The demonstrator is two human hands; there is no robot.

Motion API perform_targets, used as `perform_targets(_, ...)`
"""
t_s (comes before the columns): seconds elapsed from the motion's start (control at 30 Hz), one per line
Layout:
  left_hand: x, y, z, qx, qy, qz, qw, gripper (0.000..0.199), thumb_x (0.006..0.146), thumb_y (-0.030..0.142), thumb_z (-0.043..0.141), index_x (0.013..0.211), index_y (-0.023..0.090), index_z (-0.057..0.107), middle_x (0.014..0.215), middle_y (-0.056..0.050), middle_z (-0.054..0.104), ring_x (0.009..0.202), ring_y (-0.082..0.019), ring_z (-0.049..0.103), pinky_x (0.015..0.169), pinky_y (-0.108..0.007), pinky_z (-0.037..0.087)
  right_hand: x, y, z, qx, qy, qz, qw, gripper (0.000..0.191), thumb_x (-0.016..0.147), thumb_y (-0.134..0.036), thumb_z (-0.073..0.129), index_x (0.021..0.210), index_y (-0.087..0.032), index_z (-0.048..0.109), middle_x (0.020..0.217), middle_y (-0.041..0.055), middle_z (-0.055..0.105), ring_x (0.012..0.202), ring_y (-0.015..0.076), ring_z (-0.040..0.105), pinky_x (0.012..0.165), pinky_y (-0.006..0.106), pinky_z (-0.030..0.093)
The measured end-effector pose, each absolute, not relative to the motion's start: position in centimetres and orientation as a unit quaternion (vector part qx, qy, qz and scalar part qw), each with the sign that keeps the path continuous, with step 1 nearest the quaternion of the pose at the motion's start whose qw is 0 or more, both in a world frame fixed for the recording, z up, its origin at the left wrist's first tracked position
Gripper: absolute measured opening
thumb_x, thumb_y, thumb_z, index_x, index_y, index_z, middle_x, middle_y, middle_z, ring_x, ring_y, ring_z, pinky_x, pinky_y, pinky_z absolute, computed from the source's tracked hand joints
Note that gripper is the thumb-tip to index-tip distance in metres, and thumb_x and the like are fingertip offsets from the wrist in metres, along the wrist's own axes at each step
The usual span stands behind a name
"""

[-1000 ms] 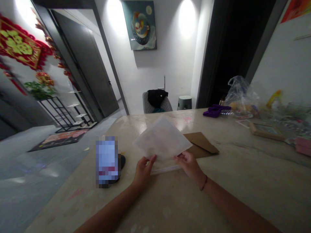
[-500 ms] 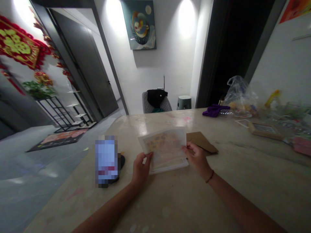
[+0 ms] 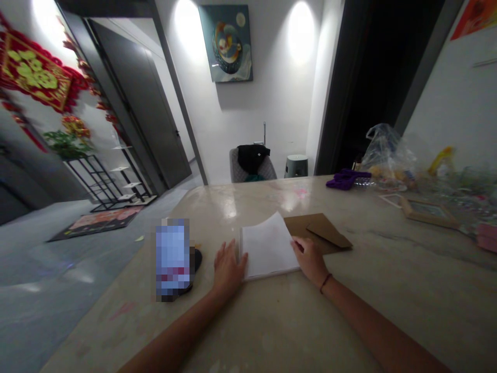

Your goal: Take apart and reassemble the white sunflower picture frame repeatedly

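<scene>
A white sheet of paper lies over a thin white-edged piece, most of which is hidden under it. Its far right corner curls upward. At the left edge, my left hand is open, fingers apart and thumb against the paper's side. My right hand is closed in a pinch on the right edge of the sheet. Behind that hand, partly under the paper, rests a brown kraft envelope with a pointed flap.
A phone with a blurred screen stands on a dark holder at the left of the stone-patterned table. On the right are a purple cloth, a clear plastic bag and a wooden frame. Across the table stands a chair.
The sheet, held raised and see-through with a pattern showing, now lies down and looks plain white. My left hand has let go of its edge and spread; the right still pinches it.
</scene>
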State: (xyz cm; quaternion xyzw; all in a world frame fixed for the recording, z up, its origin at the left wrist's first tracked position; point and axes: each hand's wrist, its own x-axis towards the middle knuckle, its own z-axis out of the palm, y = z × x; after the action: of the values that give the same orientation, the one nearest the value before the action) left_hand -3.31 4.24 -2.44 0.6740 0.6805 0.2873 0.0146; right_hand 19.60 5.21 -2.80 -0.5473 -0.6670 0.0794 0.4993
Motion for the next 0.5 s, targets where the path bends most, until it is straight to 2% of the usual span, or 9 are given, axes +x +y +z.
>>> perform_targets(0.13, -3.3, 3.9, -2.4, 0.712, 0.661, 0.236, 0.016, 0.049, 0.083, 0.031, 0.039, 0.126, 0.007, 0.042, 0.13, -0.017, 0.049, 0.125, -0.026, 0.039, 0.104, -0.04, 0.027, 19.5, 5.2, -3.0, -0.544, -0.707, 0.034, 0.451, 0.024, 0.083, -0.024, 0.046, 0.082, -0.017, 0.068, 0.072, 0.0064, 0.068, 0.067, 0.0189, 0.059, 0.063, 0.03, 0.046)
perform_targets(0.2, -3.3, 3.8, -2.3, 0.718, 0.655, 0.233, 0.011, 0.051, 0.083, 0.031, 0.04, 0.127, 0.005, 0.041, 0.129, -0.018, 0.049, 0.123, -0.026, 0.041, 0.104, -0.041, 0.027, 19.4, 5.2, -3.1, -0.542, -0.719, 0.023, 0.436, 0.022, 0.083, -0.022, 0.046, 0.084, -0.017, 0.068, 0.073, 0.0057, 0.068, 0.069, 0.0183, 0.058, 0.065, 0.029, 0.045)
perform_targets(0.3, -3.3, 3.5, -2.0, 0.723, 0.647, 0.242, 0.006, 0.051, 0.081, 0.033, 0.044, 0.126, 0.009, 0.043, 0.126, -0.017, 0.052, 0.122, -0.026, 0.043, 0.103, -0.042, 0.029, 19.3, 5.2, -3.1, -0.556, -0.724, -0.01, 0.407, 0.02, 0.082, -0.02, 0.048, 0.088, -0.017, 0.067, 0.074, 0.0059, 0.066, 0.072, 0.019, 0.056, 0.068, 0.031, 0.045)
perform_targets(0.37, -3.2, 3.4, -1.7, 0.729, 0.639, 0.243, 0.008, 0.046, 0.081, 0.031, 0.045, 0.123, 0.012, 0.047, 0.124, -0.014, 0.055, 0.122, -0.026, 0.043, 0.103, -0.043, 0.029, 19.3, 5.2, -3.1, -0.571, -0.719, -0.041, 0.395, 0.024, 0.079, -0.019, 0.051, 0.099, -0.015, 0.064, 0.081, 0.0082, 0.065, 0.079, 0.021, 0.055, 0.072, 0.035, 0.045)
perform_targets(0.43, -3.1, 3.3, -1.3, 0.736, 0.637, 0.228, 0.01, 0.041, 0.081, 0.03, 0.046, 0.119, 0.015, 0.053, 0.122, -0.012, 0.056, 0.123, -0.026, 0.042, 0.104, -0.043, 0.028, 19.2, 5.2, -3.1, -0.574, -0.715, -0.058, 0.395, 0.036, 0.077, -0.017, 0.053, 0.112, -0.013, 0.057, 0.096, 0.0117, 0.063, 0.091, 0.0233, 0.054, 0.079, 0.039, 0.045)
perform_targets(0.5, -2.9, 3.1, -0.9, 0.74, 0.641, 0.202, 0.005, 0.039, 0.082, 0.031, 0.046, 0.117, 0.016, 0.056, 0.124, -0.012, 0.055, 0.123, -0.026, 0.041, 0.104, -0.042, 0.028, 19.2, 5.1, -3.0, -0.56, -0.729, -0.053, 0.391, 0.038, 0.077, -0.018, 0.053, 0.114, -0.014, 0.056, 0.111, 0.013, 0.059, 0.103, 0.0241, 0.05, 0.087, 0.041, 0.043)
